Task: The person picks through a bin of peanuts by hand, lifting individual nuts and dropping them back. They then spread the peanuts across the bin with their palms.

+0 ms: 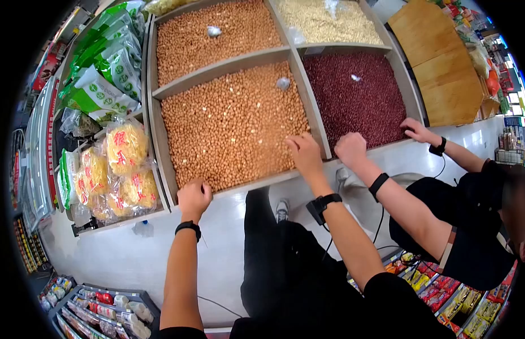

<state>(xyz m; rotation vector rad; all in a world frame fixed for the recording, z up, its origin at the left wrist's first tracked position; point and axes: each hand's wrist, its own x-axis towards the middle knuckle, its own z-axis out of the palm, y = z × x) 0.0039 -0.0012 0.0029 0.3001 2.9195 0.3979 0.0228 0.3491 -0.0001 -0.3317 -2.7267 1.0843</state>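
My left hand [195,199] rests at the front edge [240,189] of a bin of shelled peanuts [228,124], its fingers curled over the rim. Above the peanuts near the bin's front right corner is my right hand [306,156]. Its fingers bend downward with the thumb side to the left, and whatever they may hold is hidden. Both my wrists wear black bands. A small clear plastic bag [282,83] lies on the peanuts toward the back right.
To the right, another person's hands [351,148] are at a bin of dark red beans [355,85]. Behind are more peanuts [217,34] and a pale grain [327,22]. Bagged noodle cakes [126,147] and green packets [107,85] sit left. A wooden board [437,62] stands right.
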